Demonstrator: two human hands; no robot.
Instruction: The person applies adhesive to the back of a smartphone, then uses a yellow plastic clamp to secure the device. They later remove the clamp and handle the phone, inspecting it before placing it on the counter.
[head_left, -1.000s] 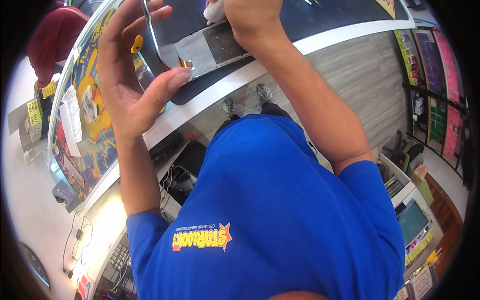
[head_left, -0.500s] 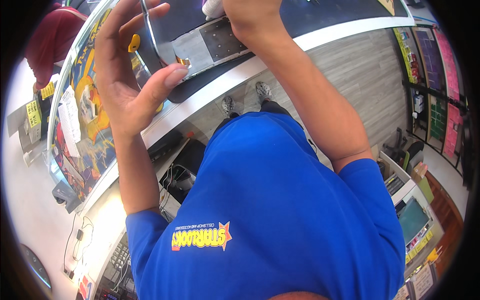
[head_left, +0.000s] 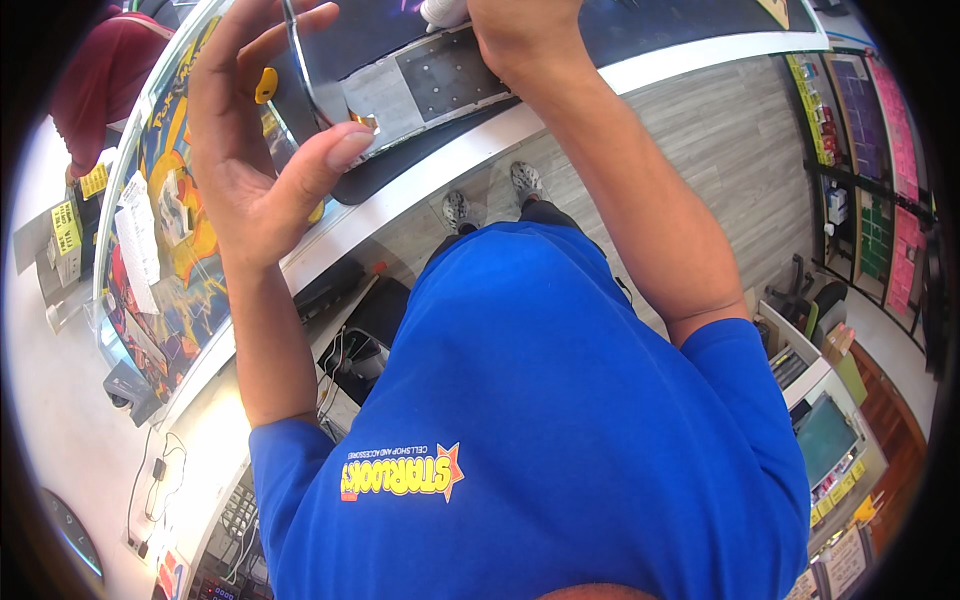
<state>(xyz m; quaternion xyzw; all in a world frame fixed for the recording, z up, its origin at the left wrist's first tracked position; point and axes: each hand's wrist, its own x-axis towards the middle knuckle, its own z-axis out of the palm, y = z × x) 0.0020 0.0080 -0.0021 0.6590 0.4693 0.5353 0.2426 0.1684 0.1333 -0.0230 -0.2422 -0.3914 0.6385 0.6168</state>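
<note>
Device plate [head_left: 447, 85] matt, metal-like; thin panel's [head_left: 306, 80] edge glossy; shirt [head_left: 540, 380] matt cloth

At the counter [head_left: 700, 65], the device [head_left: 435, 82] lies between left hand [head_left: 245, 165] and right hand [head_left: 527, 38], shelves [head_left: 850, 183] farther right.

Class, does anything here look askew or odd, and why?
The slim silver-edged panel by the left hand looks askew: it tilts up beside a flat grey metal frame, a bent gold ribbon exposed, as if disassembled.
</note>
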